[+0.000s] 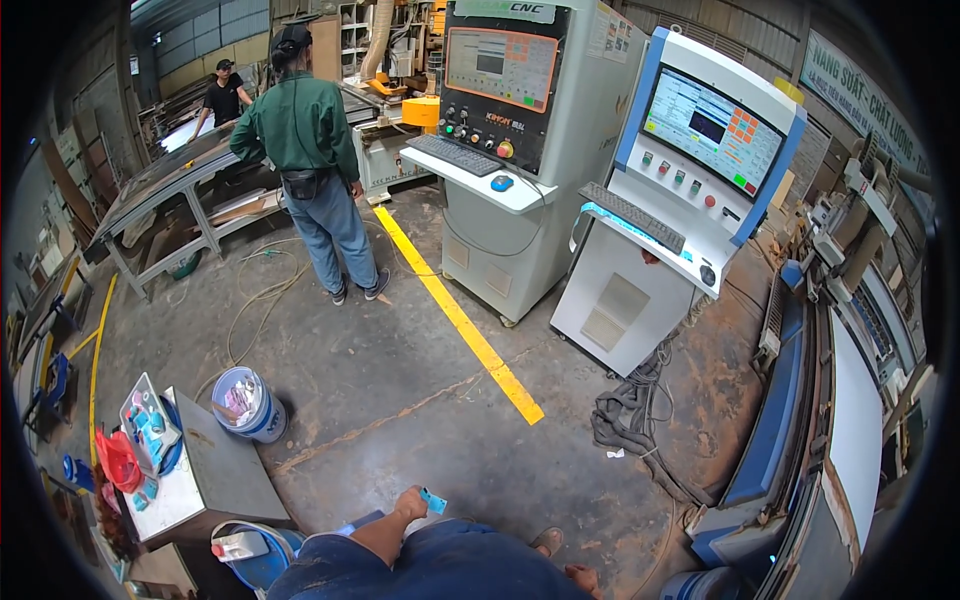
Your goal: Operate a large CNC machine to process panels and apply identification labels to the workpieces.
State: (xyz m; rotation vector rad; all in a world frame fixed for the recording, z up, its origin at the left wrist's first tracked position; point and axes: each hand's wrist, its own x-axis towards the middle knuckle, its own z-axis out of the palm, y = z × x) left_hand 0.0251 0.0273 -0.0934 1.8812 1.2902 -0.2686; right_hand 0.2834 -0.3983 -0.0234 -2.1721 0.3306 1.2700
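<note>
My left hand (410, 503) is in front of my body, its fingers closed around a small flat light-blue piece (434, 502). The piece sticks out to the right of my fingers; I cannot make out what kind of thing it is. Low at the picture's edge, my right hand (582, 579) shows only in part beside my dark blue clothing. Its fingers are too small and unclear to read, and nothing in it can be made out. Between the hands, on the floor, one of my feet (548, 541) shows.
At left a cabinet (220, 465) bears a white tray (133, 408) of light-blue pieces and a red bag (119, 462). Buckets (262, 418) stand nearby. Two control consoles (625, 300) rise ahead; cables (632, 415) lie on the floor. Another person (315, 150) stands by a workbench (165, 215).
</note>
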